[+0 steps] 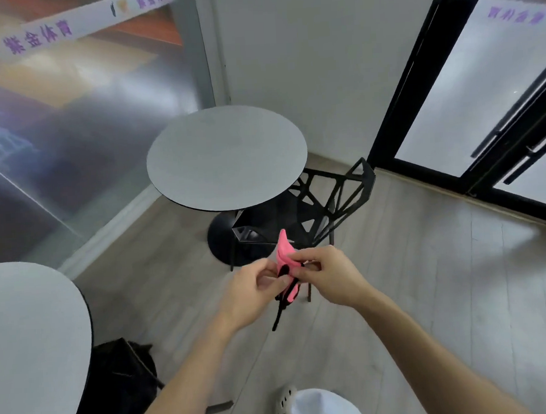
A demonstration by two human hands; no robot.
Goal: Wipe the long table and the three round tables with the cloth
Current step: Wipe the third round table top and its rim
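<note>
A pink cloth [285, 253] with black trim and a dangling black strap is held in the air between both hands, in front of a grey round table [226, 157]. My left hand [254, 291] pinches its lower part. My right hand [327, 275] pinches its upper part from the right. The cloth's pointed end sticks up above the fingers. A second grey round table [32, 339] fills the lower left corner. The long table is not in view.
A black lattice-frame chair [325, 201] stands tucked under the far round table's right side. Another black chair [126, 382] sits beside the near table. A glass partition [55, 123] runs along the left, a black-framed glass door [481, 101] on the right. My white shoe [285, 402] shows below.
</note>
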